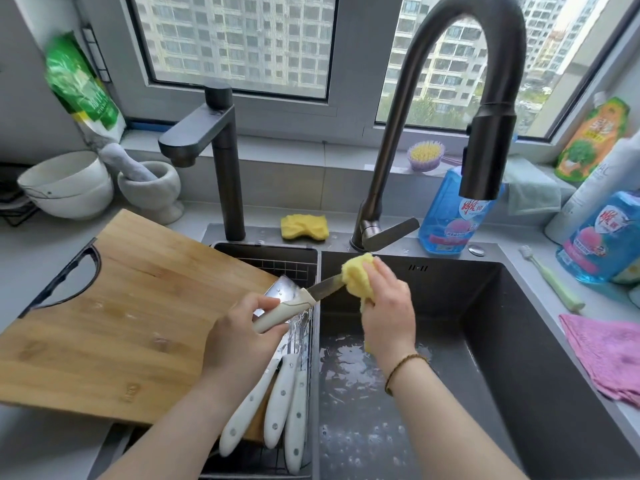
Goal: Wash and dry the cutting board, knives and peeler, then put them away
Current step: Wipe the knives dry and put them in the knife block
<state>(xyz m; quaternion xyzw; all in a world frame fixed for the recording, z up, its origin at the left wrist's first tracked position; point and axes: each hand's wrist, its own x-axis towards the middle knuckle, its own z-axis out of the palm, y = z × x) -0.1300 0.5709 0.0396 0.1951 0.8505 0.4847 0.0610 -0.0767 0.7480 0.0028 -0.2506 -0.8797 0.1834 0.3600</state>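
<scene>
- The dark sink (519, 323) is filling the lower right of the frame. Water and bubbles are sitting on its floor.
- The wooden cutting board (121, 323) is lying at the left, partly on the counter and partly over the left side of the sink. Wet spots are showing on it, so I am guessing it is waiting to be dried.
- The left hand (239, 341) is curling around the cream handle of the small knife (301, 301) in the middle of the frame.
- The right hand (388, 306) is squeezing a yellow cloth (356, 275) around the tip of the blade, so the scrubbing seems to be going on right now.
- Three white-handled knives (277, 410) are lying side by side in the wire rack (249, 455) at the bottom middle, with a wide shiny blade (284, 289) above them. I cannot tell if they are clean.
- The peeler is not showing anywhere.
- The job is looking early: washing is happening, while drying and putting away are waiting. A pink cloth (602, 355) is lying at the right edge.
- The blue bottles (595, 237) at the right are wearing red and white labels with Chinese writing, too blurry to read. A tiny stamp on the board is too faint as well.
</scene>
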